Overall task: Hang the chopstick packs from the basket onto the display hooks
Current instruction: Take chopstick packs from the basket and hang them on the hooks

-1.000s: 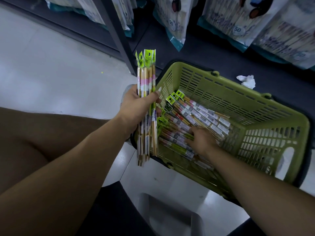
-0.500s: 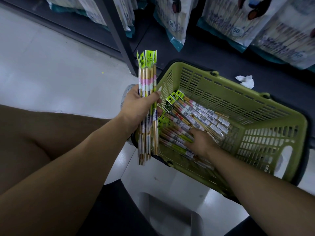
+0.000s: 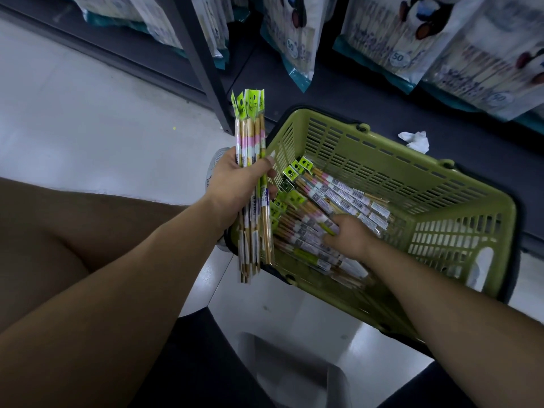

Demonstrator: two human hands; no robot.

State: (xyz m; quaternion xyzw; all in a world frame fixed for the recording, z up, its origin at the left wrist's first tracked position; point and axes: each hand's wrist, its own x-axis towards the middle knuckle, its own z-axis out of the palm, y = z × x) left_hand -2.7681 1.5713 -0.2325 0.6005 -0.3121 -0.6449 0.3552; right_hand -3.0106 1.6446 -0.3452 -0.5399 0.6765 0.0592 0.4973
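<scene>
My left hand (image 3: 240, 184) grips an upright bundle of several chopstick packs (image 3: 253, 131) with green header tags, held just left of the green basket (image 3: 459, 231). Inside the basket lie several more chopstick packs (image 3: 344, 198), slanted with their green tags toward the left wall. My right hand (image 3: 350, 235) reaches into the basket and lies on the pile, its fingers curled over one pack near the middle. No display hooks show in this view.
The basket stands on a grey tiled floor beside a dark low shelf (image 3: 338, 101). Large bags of chopsticks (image 3: 379, 30) hang above it. A crumpled white tissue (image 3: 415, 139) lies on the shelf. A dark upright post (image 3: 203, 63) stands left of the basket. My knee (image 3: 59, 225) is at the left.
My right hand has slid a little across the pile inside the basket. The left hand keeps the bundle in the same place.
</scene>
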